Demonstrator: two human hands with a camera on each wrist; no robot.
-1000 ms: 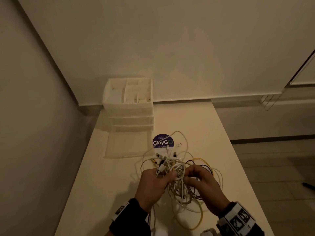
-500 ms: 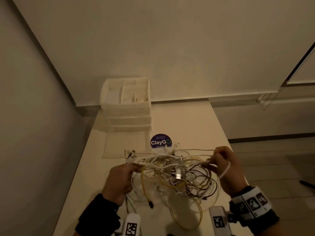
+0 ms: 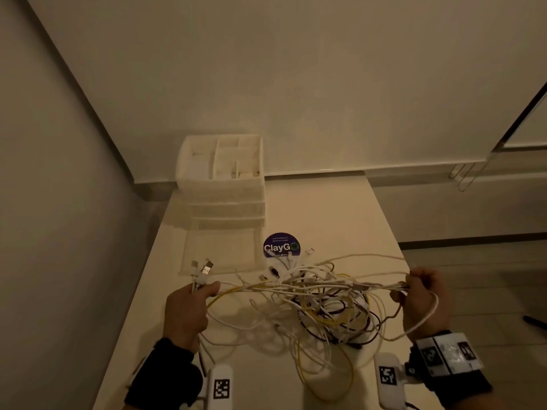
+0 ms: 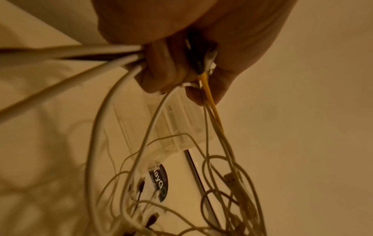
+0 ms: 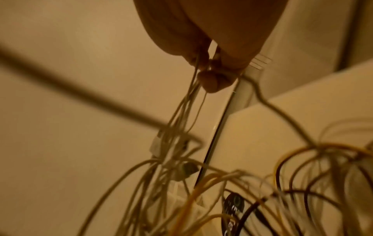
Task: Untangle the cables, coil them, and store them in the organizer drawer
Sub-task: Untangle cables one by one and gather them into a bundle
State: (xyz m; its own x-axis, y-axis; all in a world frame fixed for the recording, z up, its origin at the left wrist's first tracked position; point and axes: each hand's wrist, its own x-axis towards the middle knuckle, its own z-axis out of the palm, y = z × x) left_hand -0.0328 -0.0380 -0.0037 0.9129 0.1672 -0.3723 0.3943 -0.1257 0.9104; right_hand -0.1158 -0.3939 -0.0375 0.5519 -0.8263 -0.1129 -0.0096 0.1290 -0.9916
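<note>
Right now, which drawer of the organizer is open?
The lowest drawer: it alone is pulled out onto the table, toward the cables. The drawers above it are shut.

A long, pale cream counter (image 3: 325,208) runs to the wall. At its far left stands a white translucent plastic drawer organizer (image 3: 220,184), lowest drawer (image 3: 219,255) pulled out. Beside it lies a round dark-blue sticker (image 3: 281,245); nearer, tangled white, yellow and dark cables (image 3: 328,309) partly rest on it.
</note>
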